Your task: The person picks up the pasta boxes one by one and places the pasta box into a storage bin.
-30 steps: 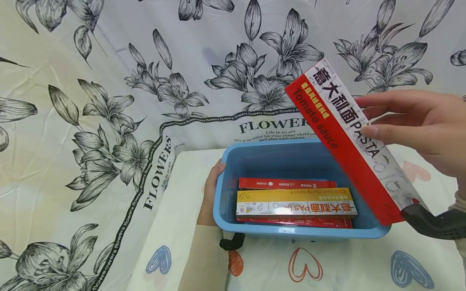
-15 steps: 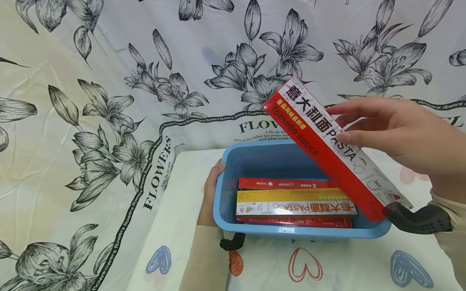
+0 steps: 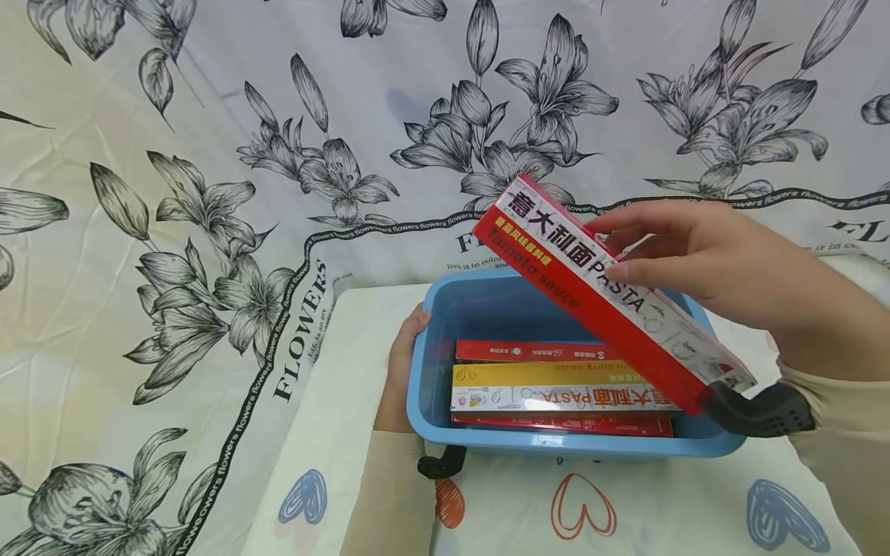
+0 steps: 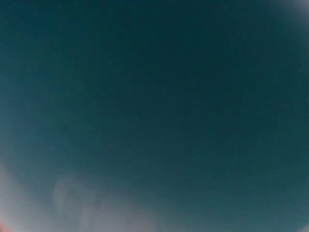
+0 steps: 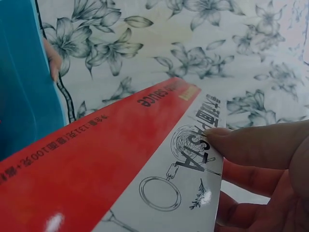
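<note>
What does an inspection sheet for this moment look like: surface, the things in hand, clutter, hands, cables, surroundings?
Surface: pale cloth with heart prints under the tub.
Things in hand: red tomato sauce pasta box, tilted, held above the blue tub; inside the tub lie a yellow pasta box and red boxes, flat.
Clutter: nothing seen.
Hands: right hand grips the tilted box, thumb on its white face; left hand rests on the tub's left wall, fingers over the rim.
Cables: nothing seen; black wrist mounts only.
Surroundings: white cloth with black flower print behind and to the left. The left wrist view shows only blurred blue.
</note>
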The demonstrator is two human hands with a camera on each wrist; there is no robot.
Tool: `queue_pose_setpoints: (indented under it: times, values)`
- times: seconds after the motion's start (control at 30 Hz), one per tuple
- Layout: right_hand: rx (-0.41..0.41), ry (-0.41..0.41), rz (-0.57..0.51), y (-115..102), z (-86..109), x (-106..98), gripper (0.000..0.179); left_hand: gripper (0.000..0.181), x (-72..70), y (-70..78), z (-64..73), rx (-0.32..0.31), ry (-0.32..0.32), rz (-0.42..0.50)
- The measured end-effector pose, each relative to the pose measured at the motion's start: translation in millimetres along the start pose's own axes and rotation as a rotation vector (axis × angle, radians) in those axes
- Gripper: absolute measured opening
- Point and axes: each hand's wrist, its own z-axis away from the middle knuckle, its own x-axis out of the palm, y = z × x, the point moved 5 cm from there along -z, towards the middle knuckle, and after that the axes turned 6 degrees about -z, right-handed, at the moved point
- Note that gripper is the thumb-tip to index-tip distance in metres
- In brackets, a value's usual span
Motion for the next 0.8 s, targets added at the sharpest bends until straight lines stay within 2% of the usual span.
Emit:
queue_pose_setpoints:
  times: [0.03,0.07,0.13,0.2,0.4,0.5,0.8]
  values:
    - [-0.004,-0.008,-0.006,-0.7,-1.5,1.8,0.053,0.060,11.9,18.1,9.3,-0.009,0.016,-0.004]
    - [-0.009,-0.016,-0.009,-1.5,-3.0,3.7,0.053,0.059,19.5,28.9,15.8,-0.034,0.037,0.004]
    - [-0.018,-0.031,-0.010,-2.4,-6.3,7.2,0.054,0.059,26.5,40.1,23.0,-0.070,0.054,0.007]
    - [-0.024,-0.045,0.003,-3.0,-9.6,9.9,0.055,0.061,25.2,39.4,24.7,-0.092,0.053,-0.001]
    - [-0.044,-0.071,0.041,-4.1,-17.8,15.5,0.056,0.063,9.8,16.8,18.6,-0.069,0.030,-0.010]
    - [-0.042,-0.088,0.055,-3.8,-21.5,18.5,0.055,0.063,4.8,8.2,15.9,-0.078,0.046,-0.027]
    - [-0.022,-0.165,0.056,-4.6,-31.6,28.7,0.055,0.061,7.7,7.7,14.3,-0.096,0.051,-0.039]
